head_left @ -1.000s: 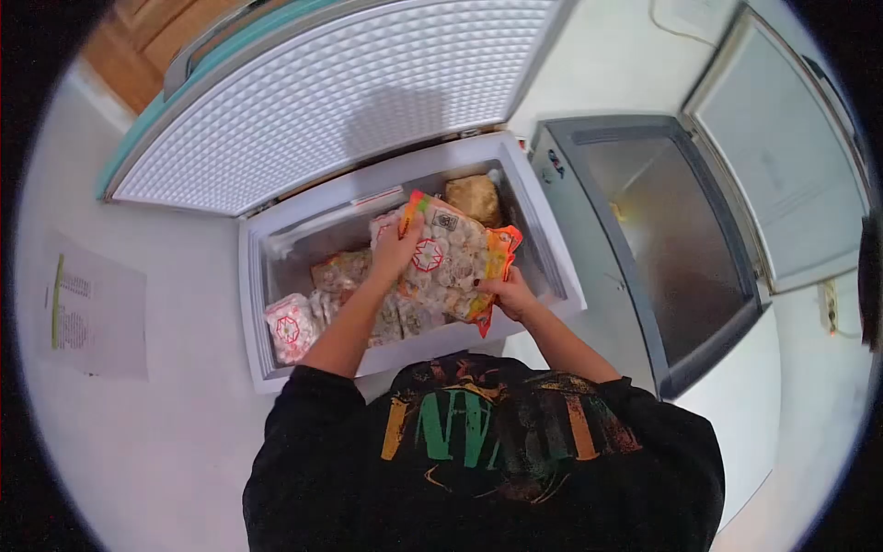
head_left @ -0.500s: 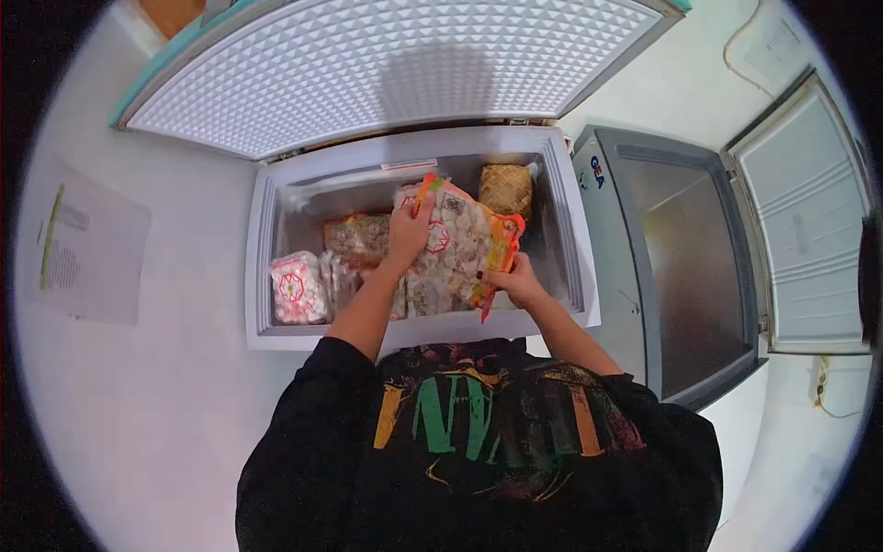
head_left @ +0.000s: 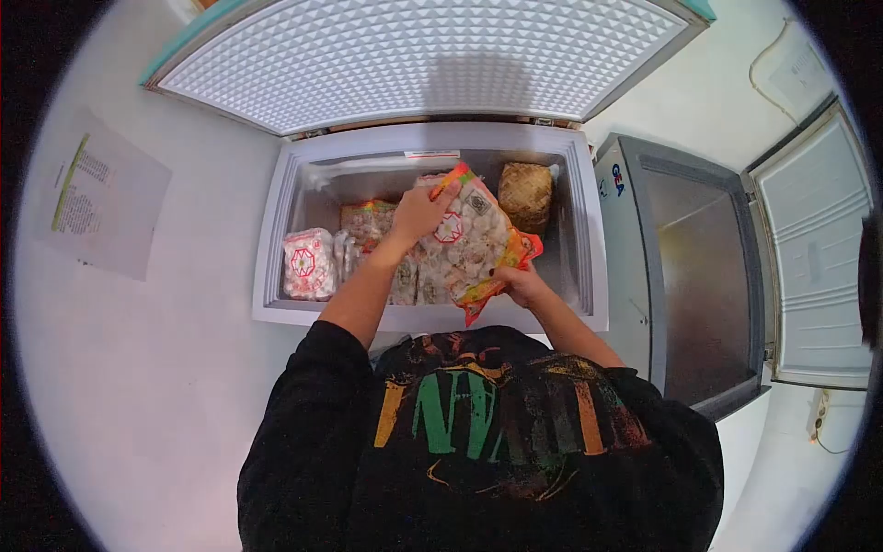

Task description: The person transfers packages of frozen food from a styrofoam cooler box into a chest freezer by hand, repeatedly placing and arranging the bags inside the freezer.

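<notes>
A large clear plastic bag of pale round pieces [head_left: 478, 230], with orange and yellow ends and a red emblem, is held tilted over the open chest freezer [head_left: 267, 285]. My left hand [head_left: 425, 213] grips its upper left edge. On its lower right corner, my right hand [head_left: 522, 283] is closed, thumb on top. Below the bag lie more packs: a white and red one [head_left: 310, 264] at the left end, an orange-edged one [head_left: 366, 224] behind, and several clear ones along the front. A woven brown box [head_left: 525, 196] stands in the back right corner.
The raised freezer lid [head_left: 414, 69] stands behind. To the right is a second freezer [head_left: 708, 276] with its lid [head_left: 821, 248] open. A paper sheet [head_left: 110, 193] is on the white surface at left, and a power strip [head_left: 819, 414] is at far right.
The camera view has turned and shifted, so the freezers sit differently in the frame. Both hands still hold the same bag, with little change in their grip.
</notes>
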`<action>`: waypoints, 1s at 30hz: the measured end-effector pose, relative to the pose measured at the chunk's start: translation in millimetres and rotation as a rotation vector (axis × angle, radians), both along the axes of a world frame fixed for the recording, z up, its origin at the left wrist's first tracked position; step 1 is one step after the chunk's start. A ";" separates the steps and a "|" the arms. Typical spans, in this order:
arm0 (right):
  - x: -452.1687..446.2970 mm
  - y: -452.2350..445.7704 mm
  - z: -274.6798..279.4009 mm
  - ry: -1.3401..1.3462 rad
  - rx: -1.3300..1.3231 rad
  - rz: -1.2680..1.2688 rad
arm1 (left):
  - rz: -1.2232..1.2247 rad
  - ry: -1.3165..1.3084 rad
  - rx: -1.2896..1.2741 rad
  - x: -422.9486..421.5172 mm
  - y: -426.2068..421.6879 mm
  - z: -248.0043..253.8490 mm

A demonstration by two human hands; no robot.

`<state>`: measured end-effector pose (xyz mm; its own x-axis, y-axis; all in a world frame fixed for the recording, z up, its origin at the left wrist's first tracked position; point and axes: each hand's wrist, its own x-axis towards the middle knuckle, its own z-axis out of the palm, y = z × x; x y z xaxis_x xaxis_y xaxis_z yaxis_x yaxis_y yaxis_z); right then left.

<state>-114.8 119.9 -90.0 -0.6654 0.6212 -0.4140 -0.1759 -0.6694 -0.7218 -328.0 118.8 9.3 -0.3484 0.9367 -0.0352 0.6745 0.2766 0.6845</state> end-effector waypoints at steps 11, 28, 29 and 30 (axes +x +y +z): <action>8.2 -11.4 -3.4 0.136 -0.057 0.037 | -0.042 -0.121 -0.071 -8.2 3.6 -35.6; 30.0 16.1 -10.1 -0.068 -0.037 0.446 | -0.058 0.007 -0.133 -8.7 0.6 -37.8; 31.9 22.6 -2.9 -0.038 0.015 0.224 | -0.121 0.136 0.002 -8.7 -0.1 -21.7; 29.6 28.9 2.3 -0.008 0.065 0.002 | -0.184 0.264 0.138 -9.2 -0.2 -8.0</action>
<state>-85.3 148.8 -87.7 -0.6635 0.6455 -0.3783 -0.1687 -0.6217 -0.7649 -337.2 118.6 1.3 -0.1538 0.9742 0.1653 0.8630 0.0510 0.5026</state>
